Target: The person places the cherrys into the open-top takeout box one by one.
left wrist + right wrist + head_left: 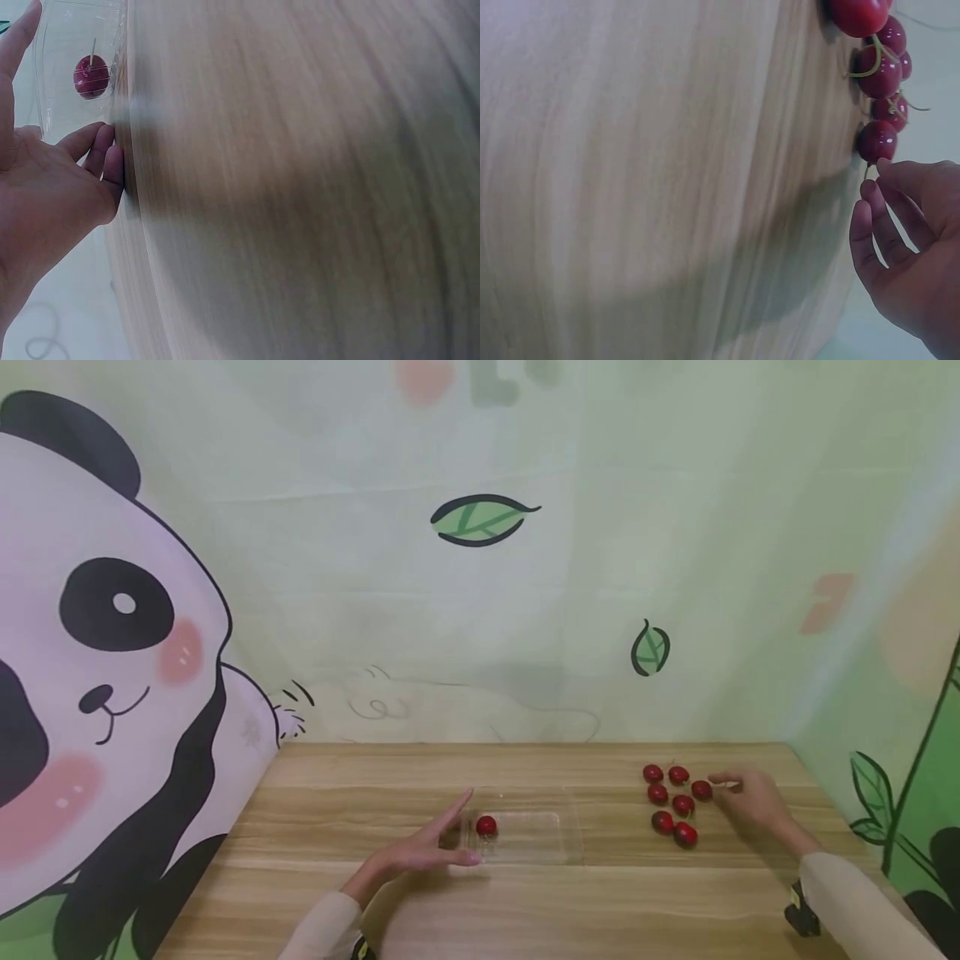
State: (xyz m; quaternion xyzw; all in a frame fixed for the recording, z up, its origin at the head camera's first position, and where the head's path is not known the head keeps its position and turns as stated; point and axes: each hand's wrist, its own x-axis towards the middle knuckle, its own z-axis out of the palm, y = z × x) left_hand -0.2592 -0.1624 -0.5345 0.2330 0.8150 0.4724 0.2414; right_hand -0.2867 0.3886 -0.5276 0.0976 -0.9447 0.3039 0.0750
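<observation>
A shallow clear plastic box [525, 862] lies on the table with one dark red cherry [486, 826] inside its left end. My left hand [420, 850] is at that end, its digits spread along the box's edge; in the left wrist view the cherry's stem points up. Several more cherries [683, 805] lie in a loose group to the right. My right hand [753, 799] reaches to the rightmost cherry [877, 142]. Its thumb tip is at that cherry, and the fingertips are close to the stem. A firm pinch on the stem does not show.
The wood-grain table [525, 914] runs back to a printed cloth backdrop [360, 568] with a panda and leaves. Bare wood lies between the box and the loose cherries. Dark wrist devices [802, 910] sit at the sleeves.
</observation>
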